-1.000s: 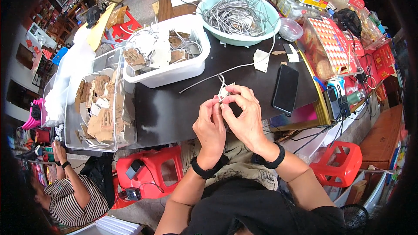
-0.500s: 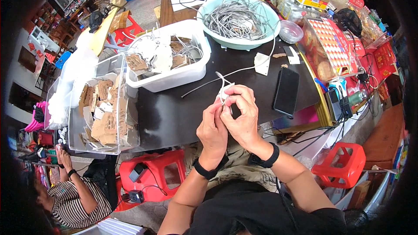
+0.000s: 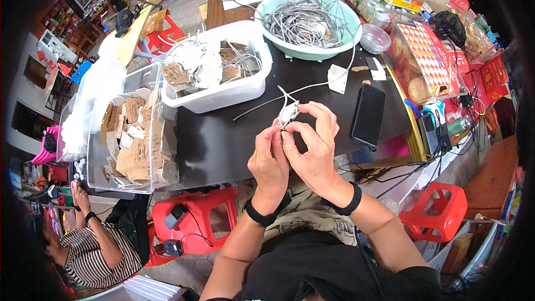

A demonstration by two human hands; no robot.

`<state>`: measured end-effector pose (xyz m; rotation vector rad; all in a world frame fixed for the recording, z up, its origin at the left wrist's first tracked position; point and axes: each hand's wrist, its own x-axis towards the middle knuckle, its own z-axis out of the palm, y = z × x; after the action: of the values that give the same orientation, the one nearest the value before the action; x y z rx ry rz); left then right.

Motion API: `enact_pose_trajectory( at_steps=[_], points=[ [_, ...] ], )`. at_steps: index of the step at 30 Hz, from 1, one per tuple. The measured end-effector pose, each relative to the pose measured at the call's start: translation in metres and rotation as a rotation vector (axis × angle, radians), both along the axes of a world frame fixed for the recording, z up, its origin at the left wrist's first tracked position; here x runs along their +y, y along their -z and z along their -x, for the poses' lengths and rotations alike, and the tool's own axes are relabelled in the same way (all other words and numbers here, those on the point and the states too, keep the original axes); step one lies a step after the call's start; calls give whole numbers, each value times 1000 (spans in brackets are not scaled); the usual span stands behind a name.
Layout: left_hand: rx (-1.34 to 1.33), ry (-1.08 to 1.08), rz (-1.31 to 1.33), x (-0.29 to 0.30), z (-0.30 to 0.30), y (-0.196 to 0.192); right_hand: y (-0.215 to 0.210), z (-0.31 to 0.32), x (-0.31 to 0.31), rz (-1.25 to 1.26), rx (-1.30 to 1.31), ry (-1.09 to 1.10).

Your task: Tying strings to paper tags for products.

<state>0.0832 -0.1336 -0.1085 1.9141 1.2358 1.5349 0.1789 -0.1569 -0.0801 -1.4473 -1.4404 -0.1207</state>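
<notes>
I've got my left hand (image 3: 270, 161) and right hand (image 3: 315, 147) pinched together on the small white tag (image 3: 288, 114) mid-frame, raised off the dark table (image 3: 223, 139) so its wire (image 3: 317, 85) hangs free.

Dark table (image 3: 223, 145) with tubs (image 3: 223, 92), basin (image 3: 312, 50), phone (image 3: 368, 114).

Left hand (image 3: 271, 159) and right hand (image 3: 313, 146) pinching small white part (image 3: 288, 113) with grey cable (image 3: 262, 106), above dark table (image 3: 223, 139)
</notes>
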Motion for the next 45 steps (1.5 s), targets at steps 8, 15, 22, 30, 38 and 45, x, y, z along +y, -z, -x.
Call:
enact_pose_trajectory(
  at_steps=[8, 15, 22, 30, 38, 45],
  points=[
    [42, -48, -2, 0, -2, 6, 7, 0, 6, 57, 121, -32],
    [37, -69, -112, 7, -2, 5, 6, -1, 3, -116, 19, -74],
    [48, -110, -38, 25, 18, 3, 8, 13, -50, -101, -82, -359],
    [-231, -21, 259, 28, 29, 6, 6, 11, -58, -34, -97, -604],
    [-372, 112, 319, 19, 32, 4, 6, -14, -28, 139, 175, -331],
    [-347, 171, 365, 10, 28, 2, -3, -13, -5, -169, -284, -335]
  ],
)
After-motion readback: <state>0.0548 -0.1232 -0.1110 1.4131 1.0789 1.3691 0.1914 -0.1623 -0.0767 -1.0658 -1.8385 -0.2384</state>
